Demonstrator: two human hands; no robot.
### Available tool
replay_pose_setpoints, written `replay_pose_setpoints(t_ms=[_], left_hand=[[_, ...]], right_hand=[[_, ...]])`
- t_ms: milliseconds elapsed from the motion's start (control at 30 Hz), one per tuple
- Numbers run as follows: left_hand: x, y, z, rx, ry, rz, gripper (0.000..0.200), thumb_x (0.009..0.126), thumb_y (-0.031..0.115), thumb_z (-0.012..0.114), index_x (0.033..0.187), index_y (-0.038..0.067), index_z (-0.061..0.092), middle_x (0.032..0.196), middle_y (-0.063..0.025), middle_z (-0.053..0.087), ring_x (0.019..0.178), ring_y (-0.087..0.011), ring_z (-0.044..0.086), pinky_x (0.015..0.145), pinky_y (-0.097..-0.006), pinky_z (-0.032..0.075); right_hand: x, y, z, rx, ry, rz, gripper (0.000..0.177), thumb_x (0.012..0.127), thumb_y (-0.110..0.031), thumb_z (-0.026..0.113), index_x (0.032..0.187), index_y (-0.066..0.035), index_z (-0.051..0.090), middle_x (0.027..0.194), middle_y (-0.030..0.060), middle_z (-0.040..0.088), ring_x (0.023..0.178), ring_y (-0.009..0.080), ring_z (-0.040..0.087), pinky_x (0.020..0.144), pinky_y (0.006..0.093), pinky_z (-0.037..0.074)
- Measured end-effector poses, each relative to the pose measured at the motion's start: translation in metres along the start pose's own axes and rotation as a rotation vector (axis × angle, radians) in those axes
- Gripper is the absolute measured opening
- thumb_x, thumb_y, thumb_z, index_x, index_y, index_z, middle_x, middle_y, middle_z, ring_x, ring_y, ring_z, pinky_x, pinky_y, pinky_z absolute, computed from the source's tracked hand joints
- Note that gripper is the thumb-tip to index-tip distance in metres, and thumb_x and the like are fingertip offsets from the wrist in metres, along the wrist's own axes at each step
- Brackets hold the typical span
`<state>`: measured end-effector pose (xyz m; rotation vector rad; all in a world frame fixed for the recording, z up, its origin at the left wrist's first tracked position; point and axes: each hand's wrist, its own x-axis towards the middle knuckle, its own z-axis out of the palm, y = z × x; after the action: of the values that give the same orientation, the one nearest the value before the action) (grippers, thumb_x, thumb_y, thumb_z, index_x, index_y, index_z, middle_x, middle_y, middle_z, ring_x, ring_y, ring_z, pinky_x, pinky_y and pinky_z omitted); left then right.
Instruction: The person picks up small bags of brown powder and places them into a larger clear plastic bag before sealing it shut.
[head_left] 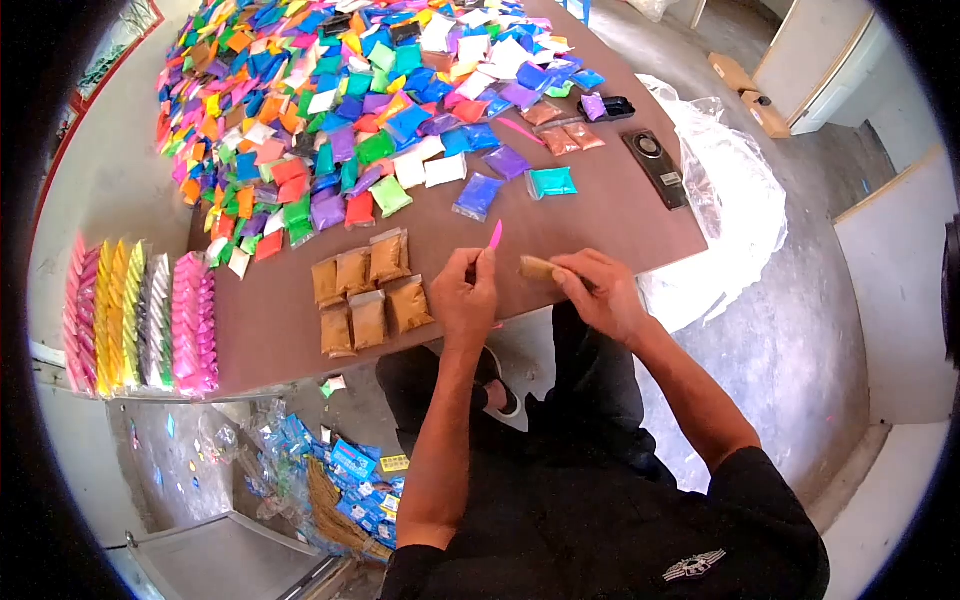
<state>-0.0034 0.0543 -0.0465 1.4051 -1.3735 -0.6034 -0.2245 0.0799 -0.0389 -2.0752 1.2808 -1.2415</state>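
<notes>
My left hand [467, 290] is closed around a pink pointed tool [496, 234] whose tip sticks up past the fingers. In my right hand [603, 292], thumb and fingers pinch a small brown packet [537, 267] over the table's front edge. Left of my left hand, several flat packets of brown material [368, 318] lie in two rows on the brown table [270, 335]. Beyond my hands are a blue packet [478, 196] and a teal packet [552, 182].
A large heap of coloured packets [350, 90] covers the table's far side. Bundled coloured sleeves [140, 320] lie at the left edge. A dark device [655, 168] and a black tray [608, 109] are at the right, beside white plastic sheeting [725, 190]. A broom [335, 505] is below.
</notes>
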Motion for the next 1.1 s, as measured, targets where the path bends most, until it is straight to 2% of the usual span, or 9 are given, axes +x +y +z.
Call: replay_pose_setpoints(t_ms=[167,233,300,367,667,867,900,967,1100], left_hand=[[-0.001,-0.003,-0.001,-0.016,-0.027,0.048,0.017,0.103,0.015,0.075,0.1,-0.001,0.075,0.076,0.0002,0.067,0.07,-0.0068,0.058,0.063,-0.0284,0.049],[-0.002,-0.002,-0.001,-0.017,-0.036,0.056,0.016,0.102,0.015,0.075,0.1,-0.001,0.075,0.077,-0.0016,0.068,0.07,-0.0079,0.06,0.064,-0.0289,0.05],[-0.003,0.001,-0.001,-0.016,-0.048,0.062,0.015,0.102,0.014,0.076,0.1,-0.001,0.076,0.078,-0.0035,0.07,0.07,-0.0091,0.062,0.064,-0.0293,0.051],[-0.003,0.008,-0.003,0.081,-0.083,0.17,0.01,0.096,0.013,0.079,0.097,0.003,0.076,0.083,-0.0122,0.074,0.069,-0.0221,0.073,0.064,-0.0347,0.055],[-0.004,0.017,0.0,0.17,-0.244,0.197,0.013,0.095,0.014,0.079,0.09,0.003,0.074,0.082,-0.0144,0.073,0.068,-0.0337,0.071,0.064,-0.0413,0.055],[0.014,0.022,0.001,0.132,-0.203,-0.023,0.017,0.095,0.012,0.077,0.086,-0.001,0.07,0.074,-0.0173,0.07,0.067,-0.0358,0.071,0.063,-0.0428,0.053],[0.015,0.027,0.0,0.137,-0.213,-0.019,0.017,0.095,0.012,0.077,0.086,-0.001,0.07,0.074,-0.0173,0.07,0.067,-0.0358,0.071,0.063,-0.0428,0.053],[0.014,0.036,-0.002,0.096,-0.209,0.03,0.02,0.097,0.015,0.078,0.088,-0.003,0.073,0.074,-0.0148,0.073,0.064,-0.0195,0.07,0.062,-0.0354,0.053],[0.011,0.045,0.005,0.24,-0.313,0.174,0.021,0.096,0.017,0.078,0.088,-0.002,0.073,0.074,-0.0172,0.072,0.063,-0.0234,0.071,0.062,-0.0368,0.054]], right_hand=[[0.008,0.003,0.009,0.019,0.079,0.17,0.022,0.098,-0.006,0.076,0.119,-0.001,0.077,0.104,0.0141,0.075,0.075,0.0212,0.074,0.068,0.0322,0.059],[0.009,-0.001,0.011,-0.15,0.097,0.105,0.02,0.094,-0.013,0.078,0.113,-0.006,0.079,0.105,0.0142,0.076,0.089,0.0326,0.077,0.078,0.0393,0.063],[0.007,0.002,0.018,-0.138,0.145,0.106,0.02,0.093,-0.014,0.079,0.111,-0.006,0.079,0.105,0.0132,0.076,0.088,0.0315,0.077,0.076,0.0388,0.063],[0.006,0.006,0.022,-0.128,0.197,0.107,0.019,0.091,-0.014,0.081,0.109,-0.007,0.079,0.105,0.0123,0.075,0.087,0.0305,0.077,0.074,0.0383,0.063],[0.008,0.006,0.02,-0.2,0.204,-0.051,0.025,0.083,-0.011,0.089,0.105,-0.004,0.079,0.101,0.0121,0.075,0.083,0.0289,0.075,0.07,0.0364,0.062],[0.009,0.005,0.018,-0.204,0.201,-0.056,0.024,0.083,-0.013,0.09,0.103,-0.006,0.079,0.099,0.011,0.074,0.082,0.0296,0.075,0.07,0.0372,0.061],[0.008,0.006,0.018,-0.215,0.208,-0.071,0.023,0.083,-0.013,0.089,0.103,-0.006,0.079,0.099,0.011,0.074,0.082,0.0299,0.075,0.071,0.0375,0.061],[0.006,0.007,0.019,-0.222,0.217,-0.076,0.023,0.083,-0.013,0.088,0.103,-0.007,0.079,0.099,0.0109,0.075,0.082,0.0302,0.074,0.071,0.0377,0.061],[0.007,0.005,0.018,-0.219,0.21,-0.069,0.022,0.083,-0.013,0.088,0.102,-0.007,0.079,0.098,0.0104,0.074,0.082,0.03,0.074,0.07,0.0383,0.06]])
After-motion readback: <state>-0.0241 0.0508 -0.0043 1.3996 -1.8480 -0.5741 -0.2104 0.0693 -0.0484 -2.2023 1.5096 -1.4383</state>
